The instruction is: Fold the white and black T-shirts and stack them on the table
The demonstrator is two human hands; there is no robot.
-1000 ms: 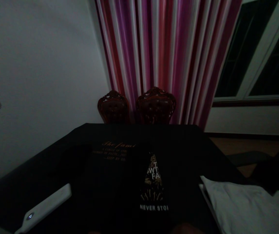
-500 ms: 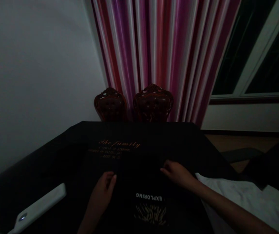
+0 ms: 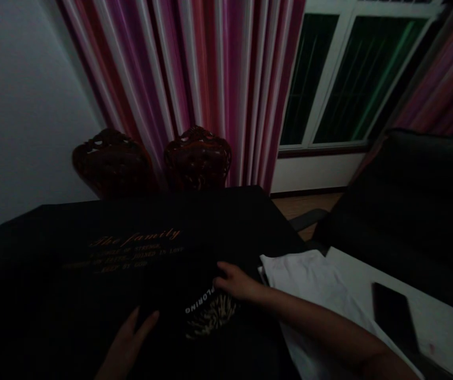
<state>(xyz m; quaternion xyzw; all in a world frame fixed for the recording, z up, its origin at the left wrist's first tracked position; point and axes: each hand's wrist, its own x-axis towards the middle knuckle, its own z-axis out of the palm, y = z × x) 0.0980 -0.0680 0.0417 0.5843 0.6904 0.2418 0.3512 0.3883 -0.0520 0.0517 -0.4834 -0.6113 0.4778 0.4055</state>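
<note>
"Where's the printed black cloth?"
"I see it on the black table, the left hand beside it, the right hand over its lettering."
"And the grip?"
"Too dark; I can't tell whether either hand pinches it."

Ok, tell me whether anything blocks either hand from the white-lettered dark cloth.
Nothing visible does. The right hand overlaps the lettering on the dark cloth; whether the left hand touches it is too dark to tell. The white cloth lies off to the right.
</note>
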